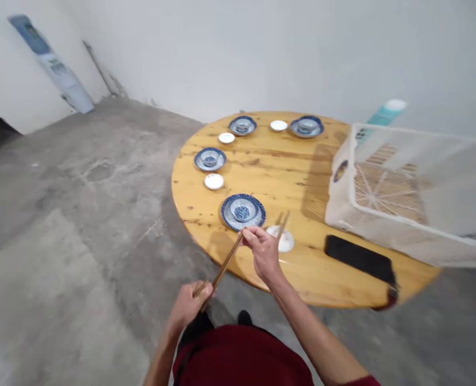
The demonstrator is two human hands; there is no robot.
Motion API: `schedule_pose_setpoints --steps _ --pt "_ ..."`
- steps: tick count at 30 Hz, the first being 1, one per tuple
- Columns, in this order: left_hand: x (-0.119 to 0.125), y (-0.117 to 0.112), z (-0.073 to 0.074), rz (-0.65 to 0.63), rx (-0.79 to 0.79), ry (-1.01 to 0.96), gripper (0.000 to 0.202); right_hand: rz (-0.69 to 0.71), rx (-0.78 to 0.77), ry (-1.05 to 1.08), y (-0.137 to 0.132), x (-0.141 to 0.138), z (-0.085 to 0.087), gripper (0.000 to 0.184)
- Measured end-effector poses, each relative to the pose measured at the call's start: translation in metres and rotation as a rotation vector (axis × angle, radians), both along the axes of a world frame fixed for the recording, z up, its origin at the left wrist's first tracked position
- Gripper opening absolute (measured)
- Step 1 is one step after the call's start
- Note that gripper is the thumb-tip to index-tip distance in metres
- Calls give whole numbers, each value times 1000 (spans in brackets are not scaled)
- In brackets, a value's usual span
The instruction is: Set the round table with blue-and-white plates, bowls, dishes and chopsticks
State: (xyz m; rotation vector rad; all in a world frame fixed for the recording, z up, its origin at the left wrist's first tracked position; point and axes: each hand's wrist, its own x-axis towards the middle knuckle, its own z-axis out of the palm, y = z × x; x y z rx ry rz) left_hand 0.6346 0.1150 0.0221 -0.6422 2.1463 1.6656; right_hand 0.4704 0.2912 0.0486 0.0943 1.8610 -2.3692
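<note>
Left hand (190, 304) wrapped around chopsticks (226, 265), right hand (265, 254) pinching their far end by nearest blue plate (225, 215) on bench (257, 169).

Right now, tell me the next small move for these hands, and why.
Probably draw the chopsticks upward with the right hand while easing the grip of the left hand: the right seems to pinch their upper end, while the left closes around them lower down.

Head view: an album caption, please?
Left hand and right hand hold brown wooden chopsticks at a round yellow wooden table.
</note>
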Motion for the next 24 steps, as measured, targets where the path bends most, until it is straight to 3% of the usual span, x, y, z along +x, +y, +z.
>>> schedule_pose_setpoints --steps 4,7,10,14,17,21,24 --pt "35 -23 -12 91 -55 -20 71 98 -99 -118 -56 6 -25 25" --pt "39 -53 -6 92 -64 -29 69 103 -124 -160 -92 5 -38 29" --pt "32 -93 5 11 -57 -5 63 31 -137 -184 -121 -3 -46 34" --pt "11 -144 13 -137 -52 -18 56 -119 -142 -195 -142 -17 -49 35" --pt "-11 -171 8 -218 4 -40 53 -223 -143 -191 -145 -27 -49 34" --pt "-50 -187 -6 -267 98 -44 51 -312 -114 -170 -139 -49 -46 33" --pt "-90 -189 -11 -273 139 -21 45 -359 -101 -182 -134 -81 -43 28"
